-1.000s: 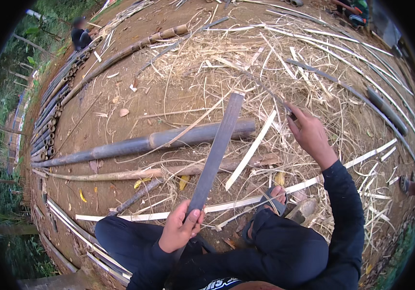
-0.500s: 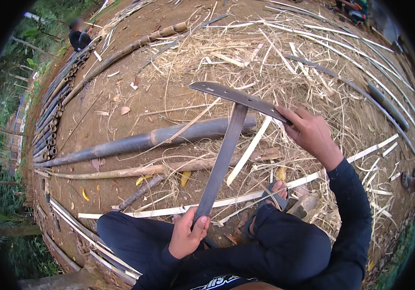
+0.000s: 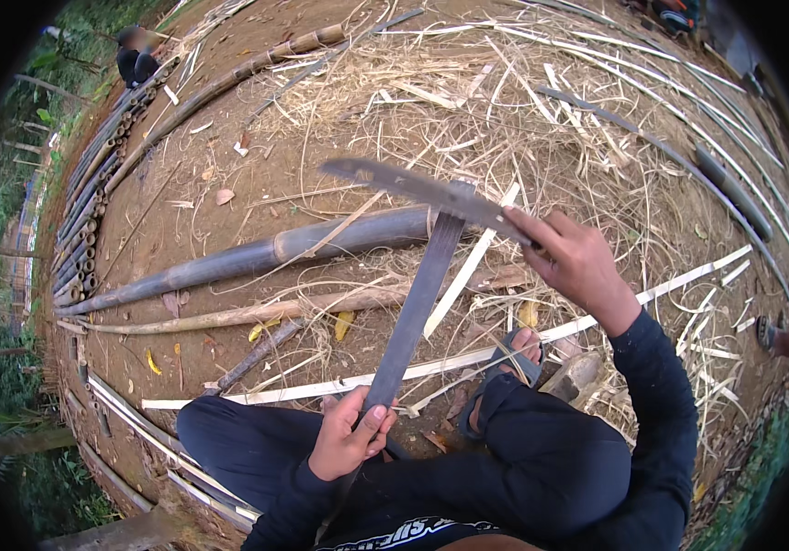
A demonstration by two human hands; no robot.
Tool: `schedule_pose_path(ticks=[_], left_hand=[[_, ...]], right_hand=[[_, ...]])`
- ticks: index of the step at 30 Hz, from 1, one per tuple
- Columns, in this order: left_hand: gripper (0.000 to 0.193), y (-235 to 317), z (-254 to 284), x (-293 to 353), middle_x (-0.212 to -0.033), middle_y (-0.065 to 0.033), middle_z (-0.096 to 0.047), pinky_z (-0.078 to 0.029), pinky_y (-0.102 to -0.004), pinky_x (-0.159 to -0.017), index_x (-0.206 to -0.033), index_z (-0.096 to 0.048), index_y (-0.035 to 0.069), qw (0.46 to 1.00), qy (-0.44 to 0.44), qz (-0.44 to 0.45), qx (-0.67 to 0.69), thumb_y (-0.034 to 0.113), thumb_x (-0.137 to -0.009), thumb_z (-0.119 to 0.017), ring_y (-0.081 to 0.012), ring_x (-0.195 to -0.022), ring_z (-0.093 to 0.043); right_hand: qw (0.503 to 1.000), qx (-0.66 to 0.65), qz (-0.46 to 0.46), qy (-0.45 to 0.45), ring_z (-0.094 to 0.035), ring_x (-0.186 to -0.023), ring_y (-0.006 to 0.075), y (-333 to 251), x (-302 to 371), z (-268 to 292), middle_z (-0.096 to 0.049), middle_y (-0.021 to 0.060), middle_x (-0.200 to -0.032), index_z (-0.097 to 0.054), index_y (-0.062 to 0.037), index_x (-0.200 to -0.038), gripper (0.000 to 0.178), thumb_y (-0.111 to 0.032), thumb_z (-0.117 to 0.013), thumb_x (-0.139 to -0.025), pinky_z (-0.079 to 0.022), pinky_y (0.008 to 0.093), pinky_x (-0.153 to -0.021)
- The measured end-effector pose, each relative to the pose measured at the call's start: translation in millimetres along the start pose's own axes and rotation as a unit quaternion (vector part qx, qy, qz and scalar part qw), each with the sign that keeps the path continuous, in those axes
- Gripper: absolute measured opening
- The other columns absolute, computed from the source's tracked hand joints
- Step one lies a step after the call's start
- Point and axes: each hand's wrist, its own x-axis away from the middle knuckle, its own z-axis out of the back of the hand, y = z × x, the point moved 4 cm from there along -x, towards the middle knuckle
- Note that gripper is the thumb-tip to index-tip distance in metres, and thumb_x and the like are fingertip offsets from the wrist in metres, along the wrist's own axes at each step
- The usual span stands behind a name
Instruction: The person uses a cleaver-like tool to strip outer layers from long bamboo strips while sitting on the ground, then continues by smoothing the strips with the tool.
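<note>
My left hand (image 3: 349, 436) is closed around the lower end of a dark, flat bamboo strip (image 3: 416, 308), which slants up and away from my lap. At the strip's far end, a long dark machete (image 3: 404, 186) with small holes along its blade lies across it, crossing just short of the tip. My right hand (image 3: 578, 262) grips the machete's right end, fingers wrapped around it; the handle is mostly hidden. Whether the edge has cut into the strip cannot be made out.
A thick bamboo pole (image 3: 321, 241) lies beyond the strip. Pale shavings (image 3: 394, 96) cover the ground ahead. A long pale strip (image 3: 440, 365) crosses before my legs. Stacked bamboo poles (image 3: 91, 220) lie at left, where a person (image 3: 135, 64) sits. Another person's foot (image 3: 780, 340) is at right.
The machete has shifted left and slightly down along the strip, so the strip's tip now shows past the blade. My left hand has stayed on the strip's lower end.
</note>
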Motion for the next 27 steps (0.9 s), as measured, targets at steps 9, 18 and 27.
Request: schedule_pose_path(ticks=[9,18,27], left_hand=[[0.029,9.3,1.9,-5.4,-0.082,-0.0027,-0.05,-0.034,-0.0193,-0.049,-0.118,-0.049,-0.002,1.0,0.005,-0.001,-0.021,0.024,-0.106,-0.049,-0.0045,-0.053,-0.041],[0.027,8.7,3.2,-15.5,-0.08,-0.0025,-0.05,-0.033,-0.0197,-0.046,-0.118,-0.05,0.0,1.0,-0.001,0.008,0.001,0.024,-0.105,-0.05,-0.005,-0.051,-0.042],[0.023,-2.1,17.5,-8.2,-0.079,-0.0051,-0.051,-0.035,-0.0207,-0.044,-0.112,-0.051,-0.001,0.989,-0.064,0.054,0.123,0.021,-0.106,-0.047,-0.0075,-0.048,-0.044]], right_hand=[[1.0,0.021,-0.007,0.008,-0.06,-0.06,0.0212,5.5,-9.7,-10.5,-0.052,0.0036,-0.072,-0.058,-0.025,-0.134,0.053,-0.02,-0.073,-0.083,-0.049,0.0369,-0.05],[0.992,0.112,0.045,0.041,-0.056,-0.058,0.0155,14.1,-9.3,-20.3,-0.051,0.0014,-0.07,-0.06,-0.0225,-0.131,0.052,-0.018,-0.073,-0.081,-0.047,0.032,-0.05],[0.994,0.072,-0.076,0.041,-0.056,-0.05,0.013,36.6,12.3,-29.3,-0.059,0.0008,-0.069,-0.06,-0.0208,-0.126,0.033,-0.019,-0.065,-0.093,-0.048,0.028,-0.046]])
